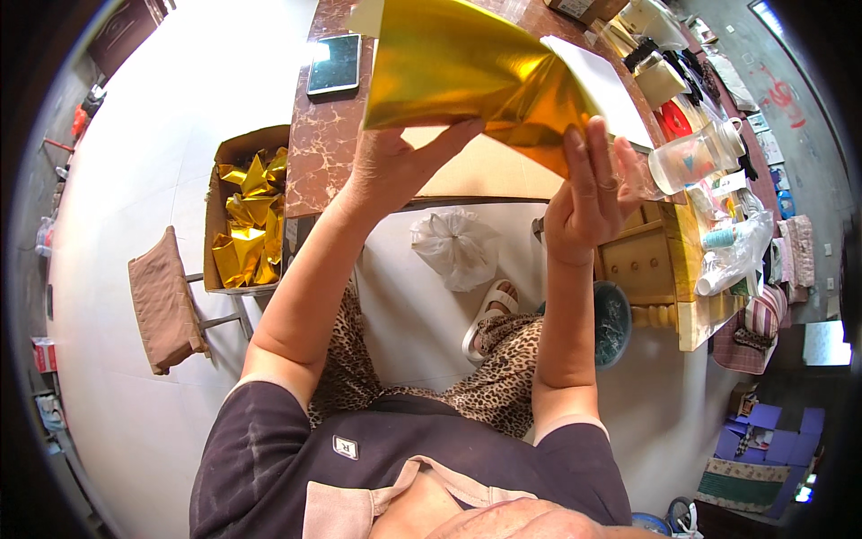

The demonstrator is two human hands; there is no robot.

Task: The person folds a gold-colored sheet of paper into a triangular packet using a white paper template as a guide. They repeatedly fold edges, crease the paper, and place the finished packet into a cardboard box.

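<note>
A shiny gold foil sheet [458, 74] is raised above the table, bent and creased towards its lower right corner. My left hand [397, 162] grips its lower edge, thumb on the near side and the other fingers mostly hidden behind. At the right corner, my right hand [592, 192] has its fingertips on the foil, pinching the edge; its thumb is hidden. Under my hands, a piece of brown cardboard [485, 168] lies at the front edge of the brown marble-patterned table [316, 148]. White paper [596, 84] lies behind the foil on the right.
Left of the table, a cardboard box [212, 202] holds several folded gold foil pieces [246, 246] beside a brown folding stool [161, 303]. A phone [335, 64] lies on the tabletop. A plastic bottle [697, 156] stands right. Below are a white plastic bag [454, 246] and a dark bin [611, 323].
</note>
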